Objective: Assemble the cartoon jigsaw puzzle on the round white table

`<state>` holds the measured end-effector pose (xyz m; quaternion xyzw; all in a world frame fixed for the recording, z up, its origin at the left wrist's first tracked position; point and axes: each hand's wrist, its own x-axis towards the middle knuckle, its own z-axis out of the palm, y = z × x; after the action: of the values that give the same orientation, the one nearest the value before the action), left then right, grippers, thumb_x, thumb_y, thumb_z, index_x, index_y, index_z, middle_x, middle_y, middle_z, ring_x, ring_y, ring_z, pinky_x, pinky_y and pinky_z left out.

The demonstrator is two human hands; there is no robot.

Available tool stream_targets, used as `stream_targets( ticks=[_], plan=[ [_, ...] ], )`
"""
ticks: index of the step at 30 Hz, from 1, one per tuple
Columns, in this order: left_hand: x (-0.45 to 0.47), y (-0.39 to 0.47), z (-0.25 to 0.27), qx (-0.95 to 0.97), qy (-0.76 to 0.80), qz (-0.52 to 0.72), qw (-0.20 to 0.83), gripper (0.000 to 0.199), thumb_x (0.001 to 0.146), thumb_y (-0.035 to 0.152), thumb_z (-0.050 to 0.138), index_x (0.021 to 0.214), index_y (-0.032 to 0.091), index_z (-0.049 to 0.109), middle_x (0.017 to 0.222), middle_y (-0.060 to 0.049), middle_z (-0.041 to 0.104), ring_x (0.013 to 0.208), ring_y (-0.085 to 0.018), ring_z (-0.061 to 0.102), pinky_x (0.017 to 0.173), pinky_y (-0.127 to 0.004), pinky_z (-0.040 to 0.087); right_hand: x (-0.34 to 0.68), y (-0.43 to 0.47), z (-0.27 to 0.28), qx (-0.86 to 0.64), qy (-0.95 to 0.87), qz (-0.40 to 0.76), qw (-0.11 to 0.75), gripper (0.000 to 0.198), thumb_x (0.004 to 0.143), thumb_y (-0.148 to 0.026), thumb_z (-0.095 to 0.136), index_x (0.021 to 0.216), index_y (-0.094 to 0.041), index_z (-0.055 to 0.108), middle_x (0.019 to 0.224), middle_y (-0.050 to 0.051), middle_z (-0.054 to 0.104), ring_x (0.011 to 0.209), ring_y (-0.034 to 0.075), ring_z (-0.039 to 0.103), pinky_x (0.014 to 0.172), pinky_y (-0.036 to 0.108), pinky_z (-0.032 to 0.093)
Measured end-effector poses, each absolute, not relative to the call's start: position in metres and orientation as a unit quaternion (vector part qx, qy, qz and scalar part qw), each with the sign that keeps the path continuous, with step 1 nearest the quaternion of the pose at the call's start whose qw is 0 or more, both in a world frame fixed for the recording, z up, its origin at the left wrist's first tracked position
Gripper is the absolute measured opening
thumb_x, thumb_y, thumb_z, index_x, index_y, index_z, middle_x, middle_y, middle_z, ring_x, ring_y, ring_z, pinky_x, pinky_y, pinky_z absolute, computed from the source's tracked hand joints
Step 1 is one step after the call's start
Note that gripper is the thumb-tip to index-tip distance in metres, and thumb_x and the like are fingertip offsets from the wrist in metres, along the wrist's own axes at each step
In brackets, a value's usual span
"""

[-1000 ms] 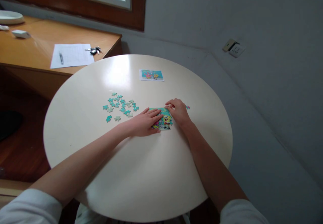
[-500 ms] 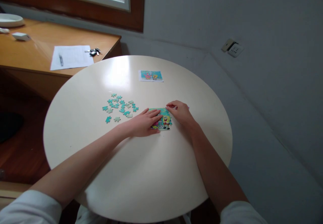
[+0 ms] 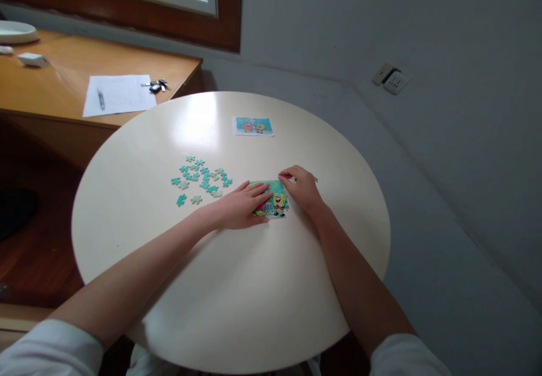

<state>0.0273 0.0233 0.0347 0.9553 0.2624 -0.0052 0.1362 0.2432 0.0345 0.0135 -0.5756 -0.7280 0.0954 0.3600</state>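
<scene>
A partly joined jigsaw puzzle [image 3: 279,201] with a yellow cartoon sponge figure lies on the round white table [image 3: 237,291]. My left hand [image 3: 243,208] rests flat over the puzzle's left part, fingers spread, covering some of the picture. At the puzzle's upper right corner, my right hand [image 3: 301,187] is closed in a pinch, thumb and forefinger on a puzzle piece that is mostly hidden by the fingertips. Something small and pinkish [image 3: 315,179] shows behind the right hand, largely covered. Left of my hands, several loose turquoise and pale green puzzle pieces [image 3: 205,178] are scattered.
A printed reference picture [image 3: 254,126] lies toward the table's far side. On the wooden desk [image 3: 63,96] at the left are a paper sheet [image 3: 121,91], a pen [image 3: 101,100], keys [image 3: 156,86] and a white round dish [image 3: 17,33]. A wall rises at the right.
My right hand has shifted very slightly at the puzzle's upper right corner, still pinching. My left hand stays flat on the puzzle. The view has tilted a touch.
</scene>
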Motion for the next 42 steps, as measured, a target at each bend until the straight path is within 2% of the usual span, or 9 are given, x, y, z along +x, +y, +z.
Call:
stream_targets(
  ticks=[4,9,13,21,28,33,36,39,42],
  plan=[
    [0.027,0.023,0.035,0.952,0.269,-0.014,0.144,0.067,0.091,0.050,0.045,0.146,0.014,0.031,0.155,-0.017,0.025,0.144,-0.025,0.023,0.117,-0.045,0.014,0.240,0.031,0.017,-0.574,-0.716,0.057,0.394,0.015,0.077,-0.013,0.051,0.078,-0.020,0.065,0.079,0.004,0.067,0.075,0.018,0.059,0.074,0.032,0.046],
    [0.028,0.023,0.037,0.952,0.269,-0.011,0.145,0.067,0.091,0.051,0.045,0.146,0.015,0.031,0.155,-0.016,0.026,0.143,-0.025,0.024,0.117,-0.045,0.014,0.238,0.031,0.017,-0.567,-0.748,0.116,0.326,0.019,0.071,-0.009,0.047,0.068,-0.020,0.062,0.075,0.003,0.066,0.074,0.017,0.059,0.074,0.031,0.046],
    [0.027,0.023,0.039,0.945,0.295,-0.014,0.140,0.067,0.091,0.049,0.046,0.146,0.014,0.033,0.155,-0.016,0.026,0.143,-0.027,0.025,0.117,-0.047,0.016,0.240,0.032,0.016,-0.584,-0.726,0.092,0.352,0.020,0.073,-0.010,0.046,0.070,-0.021,0.063,0.079,0.004,0.068,0.080,0.019,0.059,0.078,0.032,0.046],
    [0.023,0.029,0.030,0.917,0.386,0.027,0.096,0.062,0.091,0.050,0.044,0.143,0.017,0.039,0.152,-0.015,0.034,0.140,-0.029,0.030,0.116,-0.052,0.016,0.242,0.034,0.015,-0.601,-0.706,0.094,0.363,0.021,0.073,-0.010,0.046,0.070,-0.021,0.064,0.079,0.005,0.068,0.076,0.018,0.060,0.076,0.032,0.046],
    [0.020,0.032,0.031,0.914,0.390,0.047,0.099,0.052,0.095,0.041,0.036,0.140,0.017,0.041,0.149,-0.014,0.039,0.138,-0.028,0.033,0.115,-0.053,0.019,0.240,0.034,0.013,-0.602,-0.694,0.098,0.383,0.021,0.072,-0.009,0.045,0.068,-0.021,0.062,0.078,0.004,0.068,0.075,0.018,0.060,0.074,0.031,0.046],
    [0.021,0.032,0.031,0.914,0.389,0.064,0.100,0.048,0.095,0.037,0.037,0.137,0.016,0.045,0.146,-0.015,0.043,0.136,-0.027,0.037,0.114,-0.052,0.023,0.236,0.029,0.015,-0.598,-0.683,0.086,0.412,0.019,0.072,-0.011,0.044,0.067,-0.021,0.060,0.077,0.004,0.067,0.072,0.017,0.058,0.071,0.031,0.045],
    [0.021,0.032,0.031,0.912,0.390,0.065,0.107,0.047,0.095,0.035,0.036,0.136,0.015,0.046,0.145,-0.015,0.043,0.136,-0.027,0.037,0.114,-0.051,0.024,0.233,0.025,0.019,-0.603,-0.658,0.071,0.445,0.017,0.071,-0.013,0.043,0.062,-0.022,0.053,0.068,0.002,0.061,0.065,0.016,0.053,0.066,0.030,0.042],
    [0.021,0.033,0.029,0.910,0.391,0.076,0.112,0.046,0.095,0.035,0.035,0.135,0.015,0.048,0.144,-0.014,0.045,0.134,-0.026,0.040,0.114,-0.049,0.025,0.233,0.021,0.022,-0.608,-0.619,0.063,0.492,0.019,0.072,-0.014,0.039,0.056,-0.023,0.041,0.054,-0.001,0.046,0.054,0.014,0.044,0.057,0.028,0.037],
    [0.020,0.035,0.026,0.907,0.395,0.093,0.110,0.044,0.095,0.034,0.034,0.132,0.018,0.051,0.141,-0.012,0.048,0.130,-0.025,0.044,0.113,-0.047,0.027,0.237,0.022,0.023,-0.620,-0.560,0.057,0.546,0.023,0.075,-0.016,0.034,0.054,-0.024,0.033,0.049,-0.003,0.034,0.048,0.013,0.036,0.050,0.027,0.030]
  ],
)
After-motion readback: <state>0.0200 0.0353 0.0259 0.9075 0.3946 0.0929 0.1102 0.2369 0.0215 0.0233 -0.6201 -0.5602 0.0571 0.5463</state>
